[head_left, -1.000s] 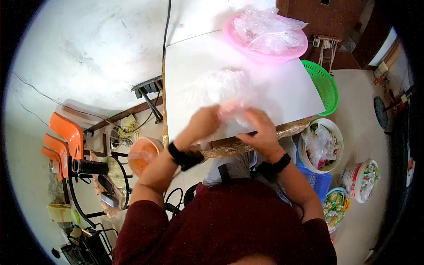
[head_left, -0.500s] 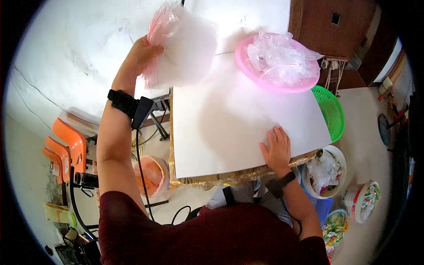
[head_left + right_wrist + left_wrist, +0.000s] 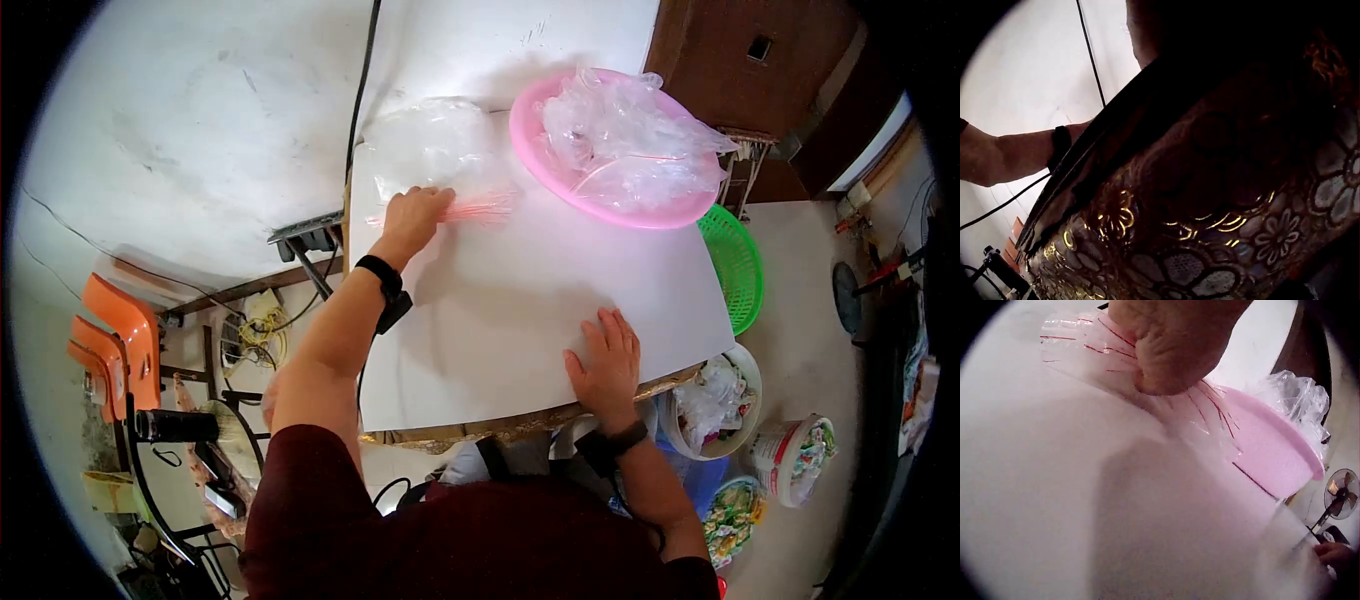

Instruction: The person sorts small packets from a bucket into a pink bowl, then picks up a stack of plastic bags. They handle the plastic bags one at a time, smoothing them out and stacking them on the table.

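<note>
My left hand (image 3: pixel 415 220) grips a stack of clear zip bags (image 3: pixel 440 145) by the edge with thin red lines, at the far left of the white tabletop (image 3: pixel 520 310). In the left wrist view the red-lined edges (image 3: pixel 1060 339) fan out on both sides of the hand, and the fingertips are hidden behind it. Near the front right edge of the table, my right hand (image 3: pixel 606 375) rests with its fingers extended on the white surface.
At the back right of the table sits a pink basin (image 3: pixel 525 135) heaped with clear plastic bags (image 3: pixel 640 140). Beyond the right edge are a green basket (image 3: pixel 733 270) and a bucket (image 3: pixel 755 385) with plastic waste. Orange chairs (image 3: pixel 130 325) stand at the left.
The left hand first lifted the stack of bags up and left from the table, then brought it down onto the far left. The right hand left the bags and now rests on the tabletop.
</note>
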{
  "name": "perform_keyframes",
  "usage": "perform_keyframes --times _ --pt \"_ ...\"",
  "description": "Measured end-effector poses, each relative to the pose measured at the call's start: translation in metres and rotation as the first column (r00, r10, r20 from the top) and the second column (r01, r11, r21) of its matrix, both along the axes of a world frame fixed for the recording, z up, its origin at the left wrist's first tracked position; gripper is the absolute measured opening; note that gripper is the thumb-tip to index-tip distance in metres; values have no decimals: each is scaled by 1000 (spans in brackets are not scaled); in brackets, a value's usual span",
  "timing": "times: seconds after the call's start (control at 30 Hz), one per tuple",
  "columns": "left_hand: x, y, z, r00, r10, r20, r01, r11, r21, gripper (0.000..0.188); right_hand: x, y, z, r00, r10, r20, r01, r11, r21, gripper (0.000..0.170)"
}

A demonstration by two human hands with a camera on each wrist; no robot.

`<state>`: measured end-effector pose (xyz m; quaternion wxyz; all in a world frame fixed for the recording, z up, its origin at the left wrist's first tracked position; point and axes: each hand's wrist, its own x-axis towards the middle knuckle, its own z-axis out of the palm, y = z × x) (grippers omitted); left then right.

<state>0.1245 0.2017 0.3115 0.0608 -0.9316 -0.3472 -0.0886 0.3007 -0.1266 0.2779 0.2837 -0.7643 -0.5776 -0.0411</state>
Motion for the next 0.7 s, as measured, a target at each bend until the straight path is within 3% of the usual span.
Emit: perform_keyframes --times 0.07,0.2,0.3,0.37,0.4,0.43,0.53,0.63,0.7 --pt "6 -2 14 996 60 -62 -61 998 -4 24 0 0 0 1000 2 -15 -3 999 -36 43" --pt "5 5 5 996 88 13 -88 996 29 13 0 0 1 1000 -5 -13 5 1000 -16 43" --pt "0 3 -1 996 87 -36 -89 995 -46 24 -2 -1 -2 999 0 -39 -1 1000 -16 43" --pt "-6 -1 -3 997 71 31 -67 991 -112 41 -1 -1 -2 999 -25 -39 23 999 -41 43" --pt "-8 -2 -3 996 60 68 -50 989 -141 50 0 -2 0 999 -26 -33 24 998 -51 43" --pt "-10 -7 10 994 70 -84 -88 966 -243 76 0 -2 1 999 -27 -31 25 998 -60 43" --pt "-5 -38 37 988 83 -134 -107 977 -183 85 1 -3 -2 999 -5 -47 4 999 -36 42" --pt "18 -74 47 997 -47 -58 39 989 -141 86 1 -7 -1 998 -22 -56 24 1000 20 40" --pt "34 -102 47 988 -155 -9 149 966 -211 80 1 -12 -4 995 -16 -96 21 998 53 40"
